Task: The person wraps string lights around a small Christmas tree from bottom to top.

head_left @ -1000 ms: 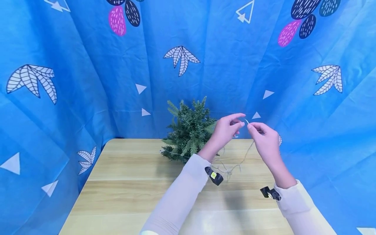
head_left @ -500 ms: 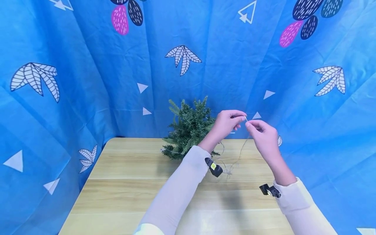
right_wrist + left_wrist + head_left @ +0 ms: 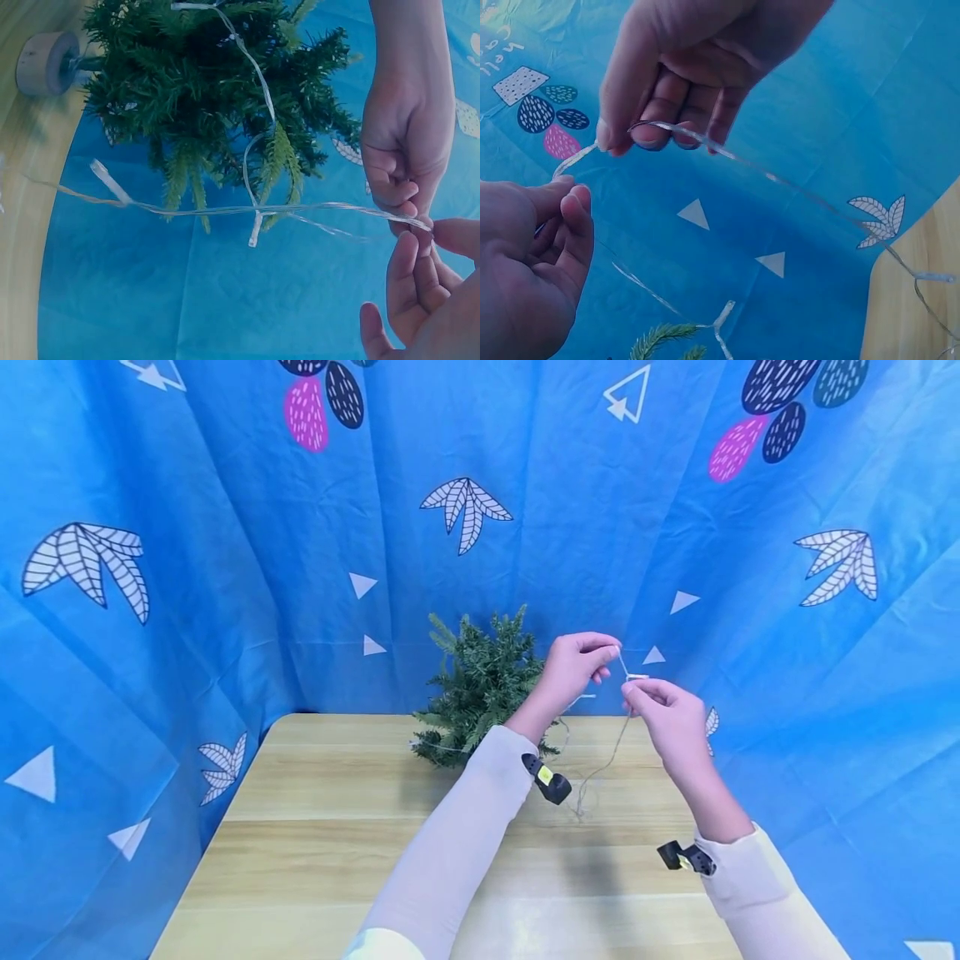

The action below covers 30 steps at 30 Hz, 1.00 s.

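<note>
A string of fairy lights on thin clear wire hangs from between both hands, with a tangled bunch lower down near the table. My left hand pinches the wire between thumb and forefinger, above and beside the little tree. Slightly lower and to its right, my right hand pinches the wire too. A short stretch runs between the two sets of fingertips, and a small bulb sticks out just above the right fingers. The small artificial Christmas tree stands behind my left forearm, with part of the wire across its lower branches.
The wooden table bears the tree, whose round wooden base shows in the right wrist view. A blue patterned curtain hangs close behind and on both sides. Another bulb dangles in front of the branches.
My left hand first closed its fingertips on the wire, then rose a little, up and left. My right hand dipped slightly. The wire between them now shows longer, with a bulb beside the right fingertips.
</note>
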Motion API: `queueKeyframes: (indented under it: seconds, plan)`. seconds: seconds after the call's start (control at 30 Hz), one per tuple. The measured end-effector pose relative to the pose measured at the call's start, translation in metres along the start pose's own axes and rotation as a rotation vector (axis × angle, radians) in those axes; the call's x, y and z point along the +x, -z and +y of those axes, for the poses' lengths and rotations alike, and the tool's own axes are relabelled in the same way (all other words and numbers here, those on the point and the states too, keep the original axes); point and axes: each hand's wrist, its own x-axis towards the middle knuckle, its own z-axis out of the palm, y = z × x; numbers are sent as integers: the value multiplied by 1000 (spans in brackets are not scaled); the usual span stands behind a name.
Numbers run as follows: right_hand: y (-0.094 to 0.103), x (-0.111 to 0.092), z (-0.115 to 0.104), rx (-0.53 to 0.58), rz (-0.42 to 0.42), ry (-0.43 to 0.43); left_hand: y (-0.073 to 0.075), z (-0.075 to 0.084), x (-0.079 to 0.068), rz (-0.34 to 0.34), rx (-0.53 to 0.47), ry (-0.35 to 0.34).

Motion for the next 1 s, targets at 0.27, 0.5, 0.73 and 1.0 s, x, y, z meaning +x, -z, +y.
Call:
queueKeyframes:
  seconds: [0.27, 0.5, 0.73, 1.0]
  plan:
    - [-4, 5, -1, 19, 72, 18, 5, 3, 1, -21, 82, 34]
    - [-5, 15, -4, 55, 138, 31, 7, 8, -3, -50, 149, 84]
    - [-5, 22, -4, 67, 176, 30, 8, 21, -8, -99, 209, 103]
    - [-8, 30, -3, 106, 199, 21, 11, 52, -4, -295, 372, 42]
